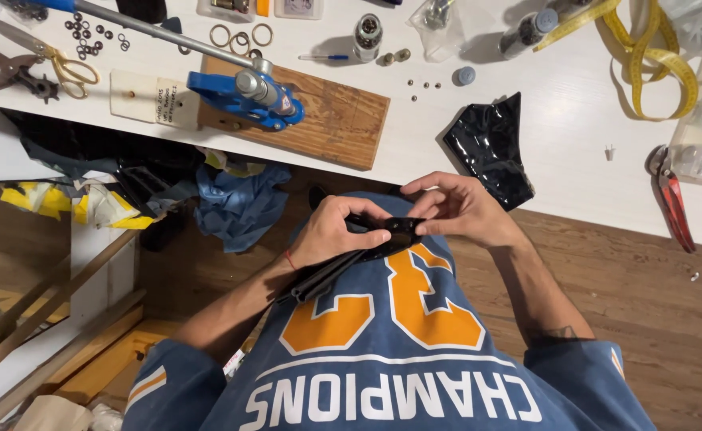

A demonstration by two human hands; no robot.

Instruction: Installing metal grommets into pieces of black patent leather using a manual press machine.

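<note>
From the head camera, the left hand (331, 231) and right hand (459, 209) both pinch a glossy black strap (371, 243) close against the blue shirt, just below the white table's edge (415, 156). The strap's tail runs down-left under the left wrist. On the table lie a shiny black vinyl piece (491, 148) just beyond the right hand, a blue hand press (243, 94) on a wooden board (343, 120), a yellow tape measure (654, 56) and red-handled pliers (674, 203).

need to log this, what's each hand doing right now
Left hand: closed on the black strap.
Right hand: fingertips pinching the same strap's end.
</note>
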